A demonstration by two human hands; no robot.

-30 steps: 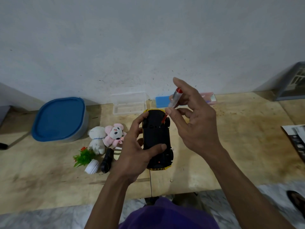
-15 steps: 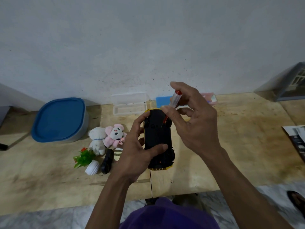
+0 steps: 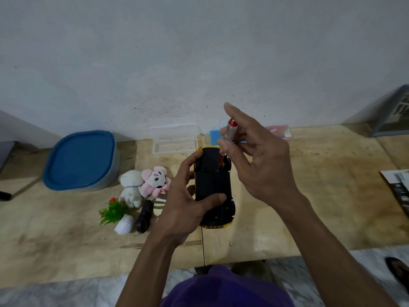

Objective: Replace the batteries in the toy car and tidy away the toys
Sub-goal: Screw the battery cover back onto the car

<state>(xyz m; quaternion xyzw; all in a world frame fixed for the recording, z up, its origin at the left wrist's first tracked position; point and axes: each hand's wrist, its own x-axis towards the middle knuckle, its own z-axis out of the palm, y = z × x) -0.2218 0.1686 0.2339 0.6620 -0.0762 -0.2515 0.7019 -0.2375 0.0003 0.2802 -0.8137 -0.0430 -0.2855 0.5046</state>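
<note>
A yellow toy car (image 3: 213, 185) is held upside down above the wooden table, its black underside facing me. My left hand (image 3: 183, 202) grips it from the left, thumb across the chassis. My right hand (image 3: 254, 160) pinches a small clear-handled screwdriver (image 3: 229, 134) with a red cap, its tip set on the far end of the underside. A white plush (image 3: 131, 187), a pink plush (image 3: 155, 180), a small striped toy (image 3: 159, 206), a black object (image 3: 143, 216) and a little potted plant (image 3: 116, 214) lie on the table to the left.
A grey tub with a blue lid (image 3: 80, 160) stands at the back left. An open clear plastic case (image 3: 174, 140), a blue card (image 3: 215, 137) and a pink box (image 3: 278, 130) sit by the wall. Papers (image 3: 398, 187) lie at the right edge.
My right hand's index finger has lifted straight again while it keeps the screwdriver on the car. The car and my left hand have barely moved.
</note>
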